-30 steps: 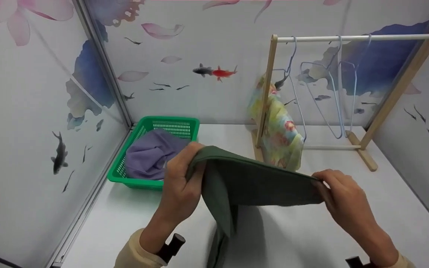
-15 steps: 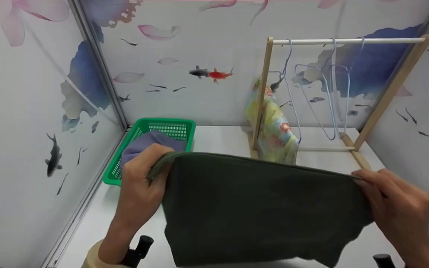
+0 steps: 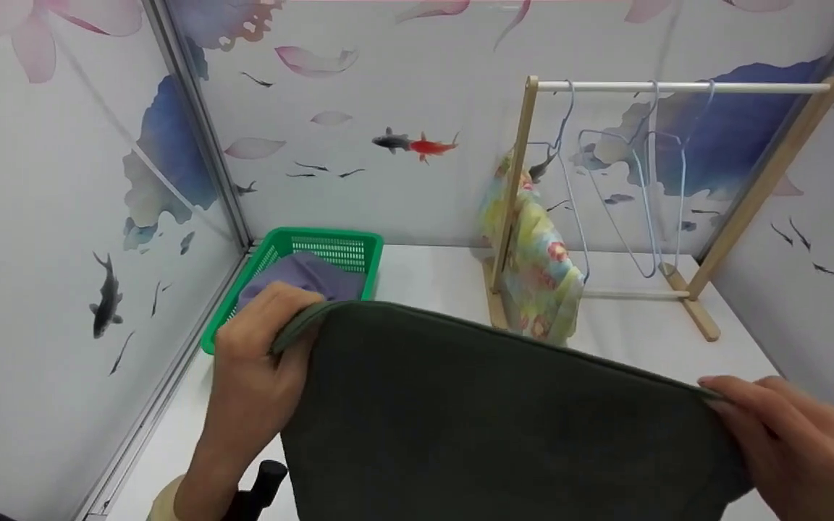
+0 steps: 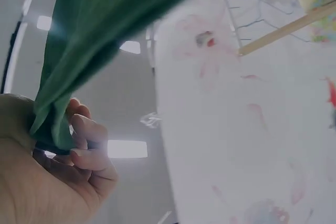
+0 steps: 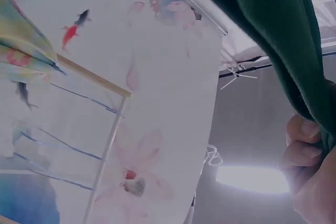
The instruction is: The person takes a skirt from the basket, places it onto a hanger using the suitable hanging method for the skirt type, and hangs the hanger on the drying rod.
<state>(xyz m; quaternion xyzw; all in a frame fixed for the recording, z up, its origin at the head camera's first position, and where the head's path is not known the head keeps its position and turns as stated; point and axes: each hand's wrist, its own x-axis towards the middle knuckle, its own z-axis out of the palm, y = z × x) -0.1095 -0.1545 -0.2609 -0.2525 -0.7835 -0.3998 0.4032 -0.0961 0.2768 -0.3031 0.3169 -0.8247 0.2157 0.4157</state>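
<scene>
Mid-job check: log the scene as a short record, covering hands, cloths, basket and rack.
left hand: grips left end of dark green cloth's upper edge
right hand: pinches right end of that edge
dark green cloth: stretched between both hands, lower end outside head view
green basket: on the white table, at its far left
purple cloth: bunched inside basket
rack: far right, three hangers on its bar
floral cloth: hanging at rack's left end
</scene>
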